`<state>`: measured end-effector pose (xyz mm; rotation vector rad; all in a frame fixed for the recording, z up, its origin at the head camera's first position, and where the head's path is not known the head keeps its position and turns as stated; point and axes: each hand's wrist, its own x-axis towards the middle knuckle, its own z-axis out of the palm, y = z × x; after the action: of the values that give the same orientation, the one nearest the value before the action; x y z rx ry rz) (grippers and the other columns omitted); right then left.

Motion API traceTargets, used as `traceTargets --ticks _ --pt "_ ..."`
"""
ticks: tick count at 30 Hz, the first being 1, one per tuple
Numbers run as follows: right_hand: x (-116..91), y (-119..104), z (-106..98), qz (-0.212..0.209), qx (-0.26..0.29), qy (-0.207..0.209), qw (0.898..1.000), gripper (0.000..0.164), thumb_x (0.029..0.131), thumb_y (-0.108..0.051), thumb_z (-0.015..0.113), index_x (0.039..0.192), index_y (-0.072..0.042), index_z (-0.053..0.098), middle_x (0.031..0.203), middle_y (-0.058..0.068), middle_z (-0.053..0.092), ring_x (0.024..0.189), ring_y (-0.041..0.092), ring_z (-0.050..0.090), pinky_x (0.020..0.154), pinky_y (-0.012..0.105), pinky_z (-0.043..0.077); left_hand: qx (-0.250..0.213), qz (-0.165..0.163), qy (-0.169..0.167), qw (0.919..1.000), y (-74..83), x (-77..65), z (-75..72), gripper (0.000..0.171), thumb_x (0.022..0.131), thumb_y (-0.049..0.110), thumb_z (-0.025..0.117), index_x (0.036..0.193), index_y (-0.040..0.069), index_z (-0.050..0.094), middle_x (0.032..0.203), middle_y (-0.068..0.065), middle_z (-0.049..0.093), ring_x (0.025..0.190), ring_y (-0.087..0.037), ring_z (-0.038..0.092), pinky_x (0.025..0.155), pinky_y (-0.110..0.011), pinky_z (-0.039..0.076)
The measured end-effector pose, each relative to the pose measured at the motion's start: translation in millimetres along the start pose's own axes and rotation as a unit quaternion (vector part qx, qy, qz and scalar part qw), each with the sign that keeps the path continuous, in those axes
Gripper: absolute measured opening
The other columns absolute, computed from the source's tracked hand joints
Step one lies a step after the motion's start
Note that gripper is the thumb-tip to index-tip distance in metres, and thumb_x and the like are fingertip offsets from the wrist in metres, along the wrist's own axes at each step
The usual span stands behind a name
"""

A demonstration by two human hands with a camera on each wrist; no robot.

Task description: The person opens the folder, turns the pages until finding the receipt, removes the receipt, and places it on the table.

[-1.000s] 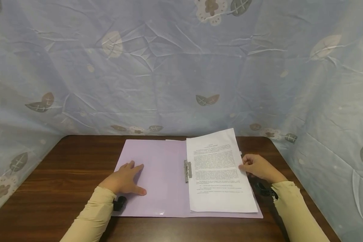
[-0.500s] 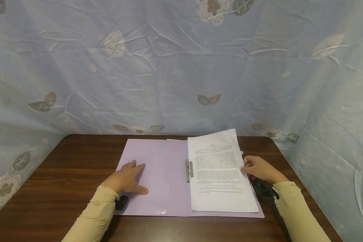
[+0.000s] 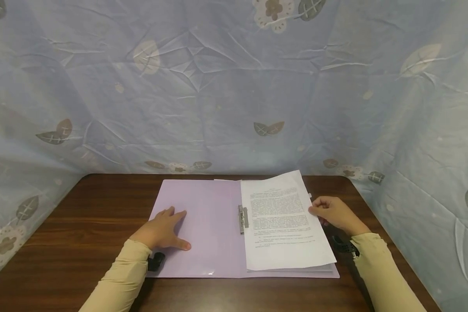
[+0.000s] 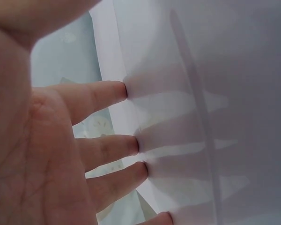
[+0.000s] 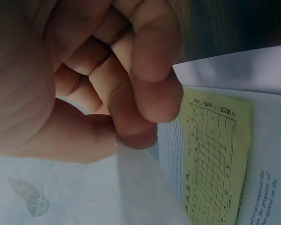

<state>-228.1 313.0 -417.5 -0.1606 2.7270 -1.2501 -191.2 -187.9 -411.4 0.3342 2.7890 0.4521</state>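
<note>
A lilac folder (image 3: 206, 242) lies spread on the table, with a metal clip (image 3: 242, 219) near its spine. On its right half is a stack of printed sheets, the top sheet (image 3: 278, 225) lifted along its right side. My right hand (image 3: 333, 213) pinches that sheet's right edge between thumb and fingers. Beneath the raised sheet, a yellow form (image 5: 215, 159) with a printed grid shows in the right wrist view, lying on another printed page. My left hand (image 3: 161, 230) rests on the folder's left cover, fingers spread, with fingertips (image 4: 140, 171) touching its surface.
The dark wooden table (image 3: 82, 225) stretches to both sides of the folder. A patterned cloth (image 3: 218, 86) hangs behind it and at the sides. A small white tab (image 3: 310, 195) sticks out past the stack's right edge.
My right hand has raised the top sheet's right side; its lower edge now stands off the stack, showing pages beneath. My left hand stays in place on the cover.
</note>
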Motion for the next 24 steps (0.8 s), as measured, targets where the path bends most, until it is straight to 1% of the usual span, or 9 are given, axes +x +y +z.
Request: traceTargets --ticks 6,8,16,20,24 --pt "-0.4 -1.4 -0.8 -0.002 -0.011 0.002 1.000 0.014 0.099 -0.014 0.068 0.098 -0.001 0.066 0.072 0.006 0.060 0.068 0.021 0.056 0.060 0.034 0.049 0.000 -0.001 0.000 1.0000 -0.3 -0.6 -0.8 0.110 0.070 0.055 0.091 0.154 0.002 0.045 0.159 -0.039 0.029 0.146 -0.060 0.027 0.111 -0.074 0.030" --pt "-0.3 -0.9 -1.2 0.005 -0.012 0.003 1.000 0.013 0.099 -0.014 0.068 0.097 -0.001 0.066 0.072 0.006 0.060 0.069 0.022 0.057 0.060 0.034 0.050 0.000 0.000 0.000 1.0000 -0.2 -0.4 -1.3 0.109 0.070 0.055 0.091 0.154 0.002 0.046 0.159 -0.038 0.029 0.146 -0.060 0.027 0.111 -0.074 0.030" --pt "0.4 0.3 -1.2 0.014 -0.008 -0.002 1.000 0.016 0.099 -0.015 0.069 0.101 0.001 0.068 0.075 0.006 0.062 0.070 0.022 0.059 0.064 0.035 0.054 -0.018 -0.008 0.001 0.9998 -2.2 -0.9 0.3 0.109 0.069 0.055 0.092 0.155 0.004 0.046 0.161 -0.035 0.029 0.148 -0.057 0.026 0.112 -0.074 0.030" --pt "1.2 0.9 -1.6 0.018 -0.010 -0.002 1.000 0.017 0.099 -0.016 0.069 0.101 0.001 0.069 0.074 0.006 0.062 0.070 0.023 0.059 0.063 0.035 0.053 -0.011 -0.002 0.001 0.9999 -1.8 -2.1 -0.1 0.108 0.071 0.055 0.090 0.155 0.004 0.046 0.161 -0.036 0.027 0.148 -0.057 0.025 0.112 -0.074 0.029" --pt "0.7 1.3 0.2 0.024 -0.011 -0.001 1.000 0.017 0.099 -0.017 0.069 0.101 0.000 0.068 0.073 0.005 0.062 0.070 0.022 0.058 0.063 0.035 0.052 -0.003 0.021 -0.007 0.9998 0.3 -2.9 0.2 0.102 0.076 0.055 0.086 0.156 0.008 0.045 0.162 -0.035 0.026 0.150 -0.057 0.022 0.112 -0.079 0.020"
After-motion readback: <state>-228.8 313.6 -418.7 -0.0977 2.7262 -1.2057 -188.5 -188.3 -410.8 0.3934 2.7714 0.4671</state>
